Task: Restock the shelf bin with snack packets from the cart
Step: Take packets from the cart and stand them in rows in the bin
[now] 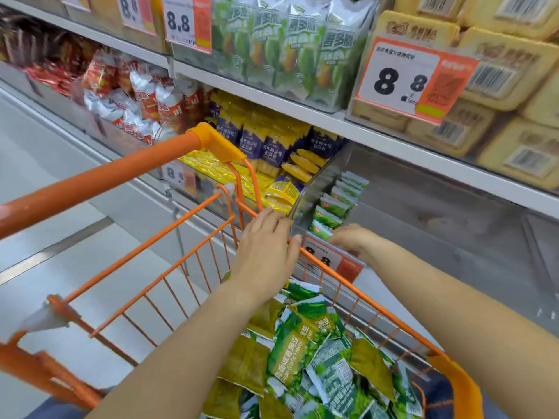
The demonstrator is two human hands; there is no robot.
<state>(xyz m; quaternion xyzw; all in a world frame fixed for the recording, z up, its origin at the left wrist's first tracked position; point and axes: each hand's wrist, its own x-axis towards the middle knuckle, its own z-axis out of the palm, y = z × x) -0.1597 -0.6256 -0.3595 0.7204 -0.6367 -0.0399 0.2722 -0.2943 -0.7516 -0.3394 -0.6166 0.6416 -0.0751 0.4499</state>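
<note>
Green snack packets (pixel 317 358) lie heaped in the orange cart (pixel 378 313) under my forearms. A short row of the same green packets (pixel 338 201) stands along the left side of the clear shelf bin (pixel 438 225) on the lower shelf. My left hand (pixel 266 246) reaches over the cart's far rim, its straight fingers and thumb touching the bin's front left corner. Over the bin's front rim, just above the price tag (pixel 329 261), my right hand (pixel 354 243) has its fingertips at the nearest standing packet. I see no packet in either hand.
Left of that bin sits a bin of yellow and purple packets (pixel 266 146), with red packets (pixel 136 95) further left. The shelf above carries green-and-white packs (pixel 287 49) and yellow boxed cakes (pixel 499 71). The cart handle (pixel 106 176) crosses on the left over grey floor.
</note>
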